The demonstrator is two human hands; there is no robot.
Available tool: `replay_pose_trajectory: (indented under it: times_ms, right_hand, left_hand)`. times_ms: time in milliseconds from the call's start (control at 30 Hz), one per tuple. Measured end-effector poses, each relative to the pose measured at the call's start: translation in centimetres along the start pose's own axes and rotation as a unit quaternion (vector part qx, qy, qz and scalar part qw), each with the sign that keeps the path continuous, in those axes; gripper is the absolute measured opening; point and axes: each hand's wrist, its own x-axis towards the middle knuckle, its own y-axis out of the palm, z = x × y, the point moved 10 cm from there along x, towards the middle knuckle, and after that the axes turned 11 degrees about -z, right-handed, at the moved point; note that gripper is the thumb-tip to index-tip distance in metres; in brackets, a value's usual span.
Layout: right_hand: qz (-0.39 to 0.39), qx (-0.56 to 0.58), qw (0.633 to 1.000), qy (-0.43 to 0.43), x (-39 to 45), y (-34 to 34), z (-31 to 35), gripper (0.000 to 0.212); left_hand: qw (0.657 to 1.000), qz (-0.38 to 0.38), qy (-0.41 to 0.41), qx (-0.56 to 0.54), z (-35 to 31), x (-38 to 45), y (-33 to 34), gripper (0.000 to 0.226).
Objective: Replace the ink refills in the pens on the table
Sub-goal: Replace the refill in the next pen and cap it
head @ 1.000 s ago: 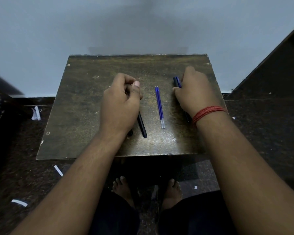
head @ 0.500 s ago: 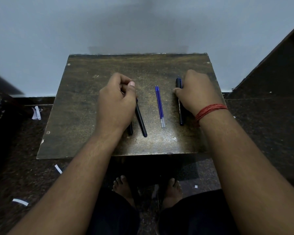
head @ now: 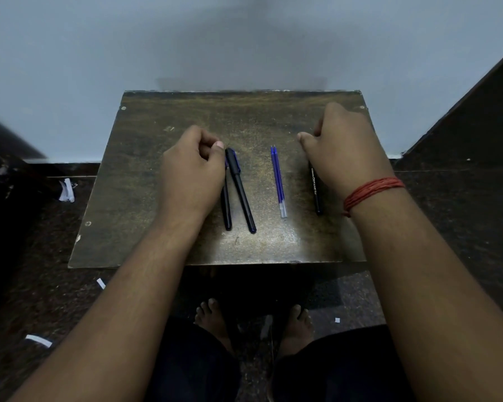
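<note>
- Two thin blue ink refills (head: 278,181) lie side by side, mid-way across the worn dark wooden table (head: 145,181).
- Left of the refills: two capped black pens (head: 241,191), with the left hand (head: 190,172) loosely curled beside them; whether it grasps anything I cannot tell.
- Right of the refills: a third black pen (head: 316,192) half under the right hand (head: 344,152), fingers bent, grasp unclear.

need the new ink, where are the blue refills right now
In the head view the blue refills lie side by side on the table, right of centre, between the capped black pen and the pen under the right hand.
</note>
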Motion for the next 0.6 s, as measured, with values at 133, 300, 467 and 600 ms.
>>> replay_pose_trajectory:
  times_ms: [133,300,467,600]
  right_hand:
    - [-0.014,0.020,0.999,-0.025,-0.6,-0.3,1.8,0.027]
    - [-0.027,0.044,0.998,-0.026,-0.8,-0.5,2.1,0.024]
    - [-0.041,0.057,0.997,-0.030,-0.8,-1.1,2.2,0.023]
    - [-0.042,0.061,0.997,-0.033,-0.8,-0.8,2.2,0.022]
  left_hand:
    - [0.989,0.066,0.066,0.112,-0.4,-0.2,1.4,0.022]
    - [0.942,0.101,0.145,0.286,-2.3,-1.5,2.9,0.038]
    - [0.920,0.119,0.146,0.344,-2.2,-1.9,3.6,0.037]
    - [0.922,0.131,0.126,0.342,-1.9,-1.9,3.7,0.033]
